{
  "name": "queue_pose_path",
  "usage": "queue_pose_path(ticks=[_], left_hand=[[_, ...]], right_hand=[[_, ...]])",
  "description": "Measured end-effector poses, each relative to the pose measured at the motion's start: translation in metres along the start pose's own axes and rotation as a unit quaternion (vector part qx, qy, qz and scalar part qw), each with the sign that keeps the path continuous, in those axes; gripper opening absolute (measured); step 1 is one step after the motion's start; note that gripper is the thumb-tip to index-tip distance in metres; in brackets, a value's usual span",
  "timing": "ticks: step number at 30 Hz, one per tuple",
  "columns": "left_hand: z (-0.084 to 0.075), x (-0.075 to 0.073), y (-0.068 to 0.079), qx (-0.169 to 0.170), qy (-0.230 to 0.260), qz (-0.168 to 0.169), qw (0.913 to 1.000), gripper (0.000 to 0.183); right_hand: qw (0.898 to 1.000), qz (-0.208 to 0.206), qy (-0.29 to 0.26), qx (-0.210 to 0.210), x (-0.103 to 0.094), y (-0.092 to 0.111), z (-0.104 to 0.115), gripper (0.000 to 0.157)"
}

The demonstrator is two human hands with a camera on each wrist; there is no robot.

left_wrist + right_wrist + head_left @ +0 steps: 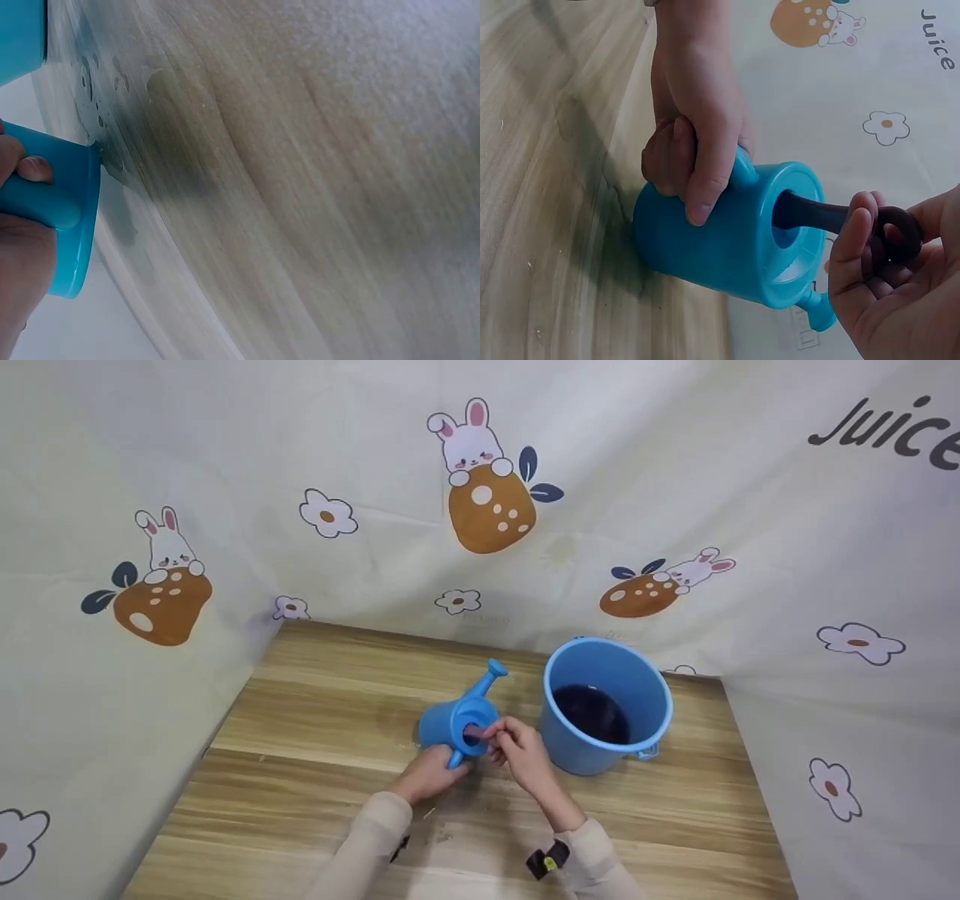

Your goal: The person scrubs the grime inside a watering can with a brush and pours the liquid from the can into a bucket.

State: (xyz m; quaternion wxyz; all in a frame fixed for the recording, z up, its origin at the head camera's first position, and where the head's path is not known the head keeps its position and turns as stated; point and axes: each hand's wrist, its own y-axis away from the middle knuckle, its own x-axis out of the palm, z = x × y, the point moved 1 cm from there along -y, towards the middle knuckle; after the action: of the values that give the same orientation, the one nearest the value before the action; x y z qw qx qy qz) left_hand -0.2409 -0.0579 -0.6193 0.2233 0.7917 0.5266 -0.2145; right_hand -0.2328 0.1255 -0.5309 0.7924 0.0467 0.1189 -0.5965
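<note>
Watering can [437, 725] is left of the bucket [574, 757], my left hand [427, 776] curled round its handle [455, 758], my right hand [526, 754] pinching a dark ring-ended stick [817, 214] that dips into its opening

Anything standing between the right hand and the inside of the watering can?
Nothing visible: the dark tool in the right hand reaches into the watering can. The left hand grips the can's handle; the bucket stands to the right.

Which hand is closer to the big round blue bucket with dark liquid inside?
The right hand. It is just left of the big round blue bucket, holding a dark ring-ended stick. The left hand is farther left, gripping the small blue watering can by its handle.
</note>
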Motion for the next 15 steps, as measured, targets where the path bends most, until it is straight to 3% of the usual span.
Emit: queue_pose_path(ticks=[6,15], left_hand=[[0.001,0.000,0.000,0.010,-0.021,-0.019,0.9996,0.034],[0.001,0.001,-0.001,0.016,-0.039,-0.013,0.9990,0.032]], right_hand=[[0.999,0.004,-0.042,-0.003,0.011,-0.007,-0.008,0.021],[0.999,0.006,-0.030,0.009,0.024,-0.018,-0.015,0.018]])
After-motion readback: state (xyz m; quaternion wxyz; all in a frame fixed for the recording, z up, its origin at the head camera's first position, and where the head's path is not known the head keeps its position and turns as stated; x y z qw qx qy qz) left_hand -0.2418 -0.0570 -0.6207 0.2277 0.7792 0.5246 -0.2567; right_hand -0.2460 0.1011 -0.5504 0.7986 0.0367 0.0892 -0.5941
